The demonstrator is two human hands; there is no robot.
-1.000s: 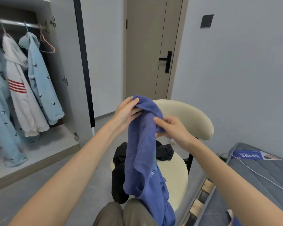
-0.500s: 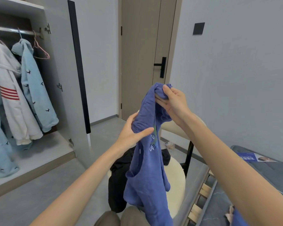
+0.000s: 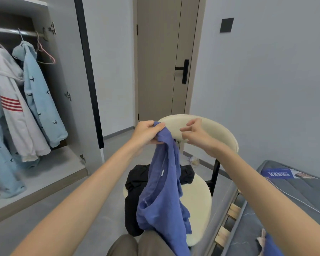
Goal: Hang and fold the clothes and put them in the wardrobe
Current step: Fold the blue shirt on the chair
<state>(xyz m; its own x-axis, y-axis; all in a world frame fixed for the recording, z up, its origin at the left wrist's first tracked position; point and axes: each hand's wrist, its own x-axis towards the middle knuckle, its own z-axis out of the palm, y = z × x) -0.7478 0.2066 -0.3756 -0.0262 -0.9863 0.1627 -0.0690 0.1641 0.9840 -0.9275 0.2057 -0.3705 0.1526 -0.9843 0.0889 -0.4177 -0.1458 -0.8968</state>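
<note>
A blue shirt (image 3: 163, 196) hangs down in front of me over my lap. My left hand (image 3: 146, 133) grips its top end at chest height. My right hand (image 3: 194, 133) hovers just to the right of the shirt, fingers loosely curled, holding nothing. Under the shirt a black garment (image 3: 135, 183) lies on the seat of a cream chair (image 3: 198, 196). The open wardrobe (image 3: 44, 108) on the left holds a white hoodie with red stripes (image 3: 15, 108) and light blue jackets (image 3: 42, 100) on the rail, plus a bare pink hanger (image 3: 45, 54).
A closed door (image 3: 164, 61) stands straight ahead behind the chair. A bed with a grey mattress (image 3: 294, 191) and a blue leaflet (image 3: 283, 174) fills the lower right. The wardrobe door edge (image 3: 90, 76) juts out to the left of the chair. Grey floor lies between wardrobe and chair.
My right hand has let go of the shirt's top and come down to the right. My left hand has moved up and now holds the top end alone.
</note>
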